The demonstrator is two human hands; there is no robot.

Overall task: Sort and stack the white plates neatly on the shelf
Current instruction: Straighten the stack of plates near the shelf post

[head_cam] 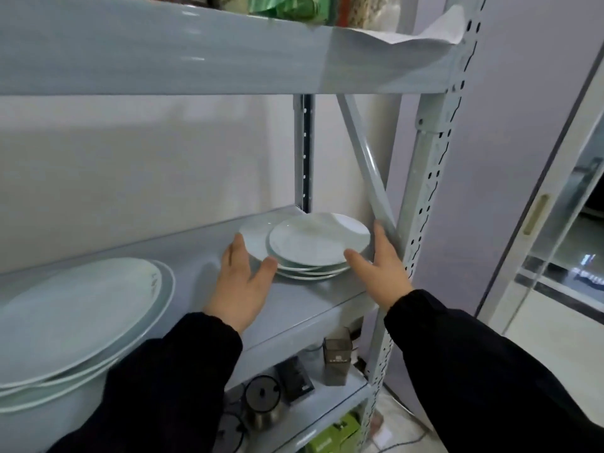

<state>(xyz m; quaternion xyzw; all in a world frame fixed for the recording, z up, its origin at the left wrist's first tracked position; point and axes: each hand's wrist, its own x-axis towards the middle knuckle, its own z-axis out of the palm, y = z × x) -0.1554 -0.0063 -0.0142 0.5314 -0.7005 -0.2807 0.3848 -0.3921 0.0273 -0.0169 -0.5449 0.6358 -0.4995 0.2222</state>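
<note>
A stack of small white plates (318, 240) sits at the back right corner of the grey shelf (304, 299); its plates are not lined up, one lower plate sticks out to the left. My left hand (243, 279) is spread at the stack's left edge, fingers straight, thumb and fingertips touching the plate rims. My right hand (380, 266) is spread at the right edge, thumb against the rims, fingers straight up along the shelf's brace. A stack of large white plates (75, 318) lies at the left of the same shelf.
A slanted metal brace (366, 161) and the perforated upright (428, 178) stand close to the right of the small stack. An upper shelf board (196, 50) hangs overhead. Below, a lower shelf holds a kettle (263, 400), a dark jar (338, 358) and boxes. A sliding door (536, 217) is at the right.
</note>
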